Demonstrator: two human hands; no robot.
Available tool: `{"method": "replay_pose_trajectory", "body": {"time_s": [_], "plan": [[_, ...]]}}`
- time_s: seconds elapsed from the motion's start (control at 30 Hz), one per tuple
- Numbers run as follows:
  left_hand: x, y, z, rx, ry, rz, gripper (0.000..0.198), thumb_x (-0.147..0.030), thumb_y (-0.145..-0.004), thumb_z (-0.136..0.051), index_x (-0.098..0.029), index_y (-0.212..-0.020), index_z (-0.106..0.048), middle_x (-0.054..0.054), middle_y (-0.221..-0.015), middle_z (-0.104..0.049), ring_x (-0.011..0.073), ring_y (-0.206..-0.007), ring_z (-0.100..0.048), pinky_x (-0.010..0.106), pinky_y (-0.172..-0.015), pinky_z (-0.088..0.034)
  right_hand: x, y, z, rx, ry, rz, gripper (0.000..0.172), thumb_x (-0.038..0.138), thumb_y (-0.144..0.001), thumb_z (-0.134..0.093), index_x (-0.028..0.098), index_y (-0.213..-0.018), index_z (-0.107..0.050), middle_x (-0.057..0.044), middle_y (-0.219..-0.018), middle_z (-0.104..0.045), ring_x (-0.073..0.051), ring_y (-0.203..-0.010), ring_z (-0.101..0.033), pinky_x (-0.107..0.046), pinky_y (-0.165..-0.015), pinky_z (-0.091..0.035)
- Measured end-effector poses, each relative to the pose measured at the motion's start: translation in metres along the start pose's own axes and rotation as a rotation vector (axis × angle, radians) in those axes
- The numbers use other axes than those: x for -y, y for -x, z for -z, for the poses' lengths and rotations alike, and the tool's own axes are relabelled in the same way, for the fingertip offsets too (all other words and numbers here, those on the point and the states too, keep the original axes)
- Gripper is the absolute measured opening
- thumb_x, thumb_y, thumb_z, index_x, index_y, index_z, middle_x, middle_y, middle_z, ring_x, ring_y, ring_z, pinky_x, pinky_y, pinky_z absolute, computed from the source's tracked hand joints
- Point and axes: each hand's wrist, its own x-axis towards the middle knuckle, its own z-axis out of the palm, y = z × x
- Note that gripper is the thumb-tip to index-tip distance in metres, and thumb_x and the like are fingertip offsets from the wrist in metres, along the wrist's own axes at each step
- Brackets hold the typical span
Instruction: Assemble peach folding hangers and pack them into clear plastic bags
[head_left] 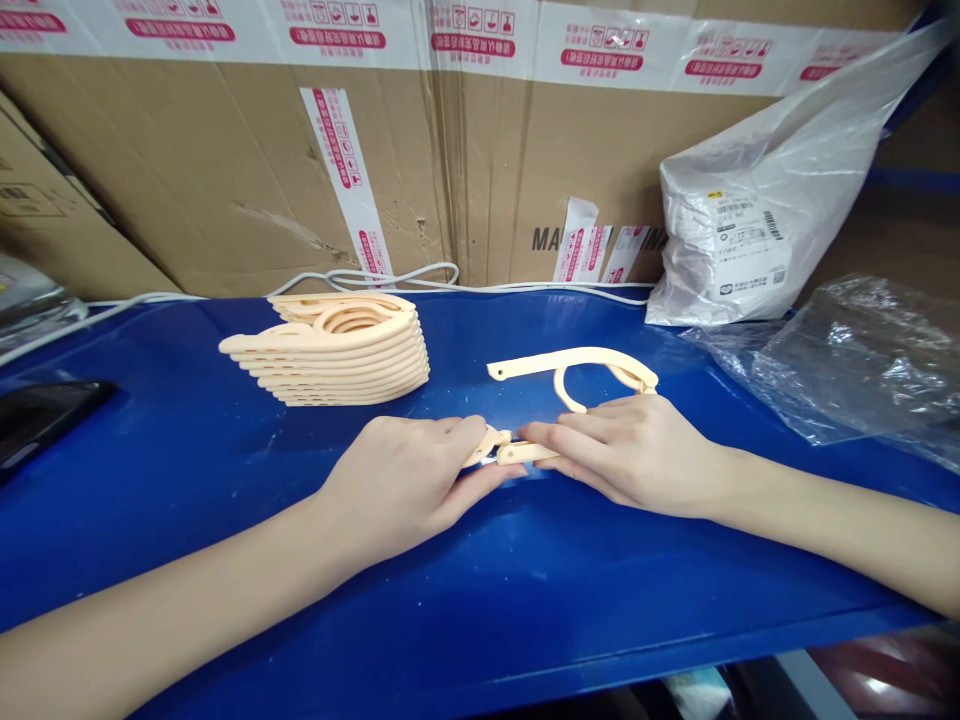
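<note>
Low over the blue table (450,610), we watch the left hand (397,470) pinch a cream left piece (478,449), fingers curled nearly closed, thumb reaching under the joint, seemingly to steady it from below. Opposite, the right hand (637,450) lies flatter, fingers partly bent and closed on the right piece (521,454). The two ends sit just beside each other between the hands, probably so they can be lined up; whether they touch, we can't tell. Beyond the right knuckles we see a curved bar (570,362); the hand hides whether it joins the right piece. Back left, the stack (337,360) leans in matching layers, presumably because like shapes nest neatly, and it sits clear of both hands, leaving us working room in front.
</note>
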Motion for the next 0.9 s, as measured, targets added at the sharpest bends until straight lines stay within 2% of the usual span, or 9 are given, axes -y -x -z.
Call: {"method": "replay_pose_trajectory", "body": {"time_s": [0.33, 0.53, 0.67, 0.8, 0.9], "plan": [[-0.0015, -0.0013, 0.0053, 0.085, -0.07, -0.018, 0.056, -0.048, -0.106, -0.018, -0.017, -0.081, -0.058, 0.0, -0.066, -0.07, 0.0159, -0.051, -0.066, 0.026, -0.043, -0.029, 0.0021, -0.0006, -0.0027, 0.026, -0.009, -0.034, 0.031, 0.03, -0.105, -0.039, 0.016, -0.108, -0.067, 0.004, -0.065, -0.067, -0.008, -0.051, -0.06, -0.025, -0.047, -0.035], [0.0001, -0.0007, 0.0026, 0.181, 0.016, 0.045, 0.048, -0.047, -0.106, -0.027, -0.018, -0.089, -0.061, 0.0, -0.077, -0.075, 0.0168, -0.062, -0.071, 0.025, -0.046, -0.033, 0.002, -0.0005, -0.0034, 0.017, 0.026, -0.024, 0.03, 0.03, -0.104, -0.041, 0.016, -0.106, -0.068, 0.004, -0.062, -0.064, -0.008, -0.048, -0.057, -0.026, -0.046, -0.032], [0.0006, 0.001, 0.0002, 0.142, 0.027, 0.057, 0.051, -0.048, -0.106, -0.026, -0.018, -0.084, -0.06, 0.0, -0.072, -0.072, 0.0144, -0.055, -0.066, 0.024, -0.045, -0.03, 0.0021, -0.0006, -0.0032, 0.008, 0.014, -0.021, 0.029, 0.029, -0.104, -0.043, 0.015, -0.106, -0.068, 0.003, -0.062, -0.064, -0.009, -0.048, -0.058, -0.027, -0.046, -0.033], [0.0008, 0.0027, -0.0037, 0.055, 0.041, 0.069, 0.056, -0.053, -0.105, -0.024, -0.018, -0.076, -0.057, -0.003, -0.058, -0.062, 0.0116, -0.045, -0.054, 0.024, -0.044, -0.025, 0.0019, -0.001, -0.0019, 0.016, -0.024, -0.037, 0.029, 0.029, -0.104, -0.042, 0.015, -0.105, -0.068, 0.002, -0.065, -0.067, -0.008, -0.05, -0.059, -0.024, -0.047, -0.035], [0.0009, 0.0025, -0.004, 0.042, 0.045, 0.077, 0.058, -0.056, -0.104, -0.023, -0.019, -0.073, -0.054, -0.003, -0.055, -0.058, 0.0111, -0.043, -0.051, 0.024, -0.044, -0.023, 0.0017, -0.0014, -0.001, 0.014, -0.039, -0.045, 0.03, 0.03, -0.104, -0.042, 0.016, -0.105, -0.068, 0.002, -0.066, -0.069, -0.008, -0.051, -0.06, -0.024, -0.048, -0.037]]}}
